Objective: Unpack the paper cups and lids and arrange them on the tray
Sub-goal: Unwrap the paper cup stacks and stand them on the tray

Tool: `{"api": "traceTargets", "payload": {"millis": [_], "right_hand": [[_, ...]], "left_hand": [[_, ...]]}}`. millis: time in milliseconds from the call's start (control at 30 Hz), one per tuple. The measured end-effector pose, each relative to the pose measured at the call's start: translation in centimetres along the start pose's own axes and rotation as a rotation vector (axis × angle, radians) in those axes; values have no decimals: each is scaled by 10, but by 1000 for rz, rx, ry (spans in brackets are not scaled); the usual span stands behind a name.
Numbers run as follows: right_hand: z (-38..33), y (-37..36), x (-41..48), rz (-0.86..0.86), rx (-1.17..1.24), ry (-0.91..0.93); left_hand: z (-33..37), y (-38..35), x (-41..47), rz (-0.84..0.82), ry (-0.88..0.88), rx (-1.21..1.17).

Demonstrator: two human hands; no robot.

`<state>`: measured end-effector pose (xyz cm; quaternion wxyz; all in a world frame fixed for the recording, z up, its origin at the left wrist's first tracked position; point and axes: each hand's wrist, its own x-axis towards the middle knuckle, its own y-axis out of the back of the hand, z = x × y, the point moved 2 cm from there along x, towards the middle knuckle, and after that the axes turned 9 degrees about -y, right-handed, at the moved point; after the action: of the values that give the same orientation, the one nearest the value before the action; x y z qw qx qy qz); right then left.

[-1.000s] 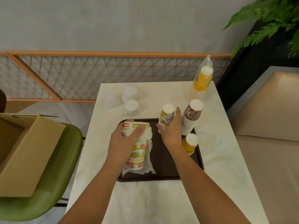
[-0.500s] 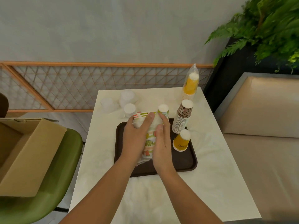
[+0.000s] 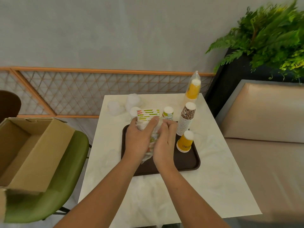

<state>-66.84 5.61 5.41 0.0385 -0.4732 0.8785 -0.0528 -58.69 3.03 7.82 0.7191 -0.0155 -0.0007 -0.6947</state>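
Head view — left hand (image 3: 139, 139) grips fruit-print cup stack (image 3: 148, 114) over tray (image 3: 186, 162); right hand (image 3: 164, 143) pinches its plastic wrap (image 3: 146, 156).

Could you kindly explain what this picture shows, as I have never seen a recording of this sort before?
There is no machine: a person wears a camera on the head, looking down at their bare hands. The left hand and right hand both grip a fruit-print cup stack, partly inside a clear wrapper, over a dark tray on a white table. A short orange cup stack stands on the tray, a leopard-print stack behind it. Farther back are a wrapped orange stack and white lids.
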Motion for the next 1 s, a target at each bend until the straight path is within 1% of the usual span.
{"api": "traceTargets", "payload": {"millis": [67, 133, 167, 300, 367, 400, 467, 533, 667, 767, 800, 867, 933, 1000], "right_hand": [[-9, 8, 7, 18, -117, 66], [-24, 17, 21, -42, -195, 134], [-31, 21, 30, -121, -245, 155], [-51, 30, 61, -538, -614, 250], [-56, 33, 68, -691, -684, 222], [-59, 35, 71, -729, -701, 232], [-61, 39, 73, -743, -729, 297], [-60, 40, 73, -709, -709, 336], [-55, 38, 67, -576, -694, 440], [-56, 40, 68, -440, -664, 519], [-55, 43, 71, -401, -644, 510], [-54, 50, 80, -374, -608, 435], [-50, 60, 92, -399, -591, 311], [-44, 69, 102, -470, -546, 162]], "left_hand": [[3, 6, 2, -28, -3, 6], [4, 12, 3, -69, -12, 16], [5, 15, 4, -95, -19, 44], [8, 19, 7, -217, -66, 203], [8, 20, 8, -244, -72, 255], [7, 20, 8, -249, -72, 273], [6, 18, 8, -249, -74, 291], [7, 16, 8, -238, -71, 291], [9, 12, 8, -239, -69, 281], [11, 10, 7, -261, -89, 320], [11, 10, 7, -267, -95, 335], [10, 10, 7, -280, -102, 355], [9, 8, 7, -291, -115, 384], [6, 6, 6, -284, -128, 405]]}}
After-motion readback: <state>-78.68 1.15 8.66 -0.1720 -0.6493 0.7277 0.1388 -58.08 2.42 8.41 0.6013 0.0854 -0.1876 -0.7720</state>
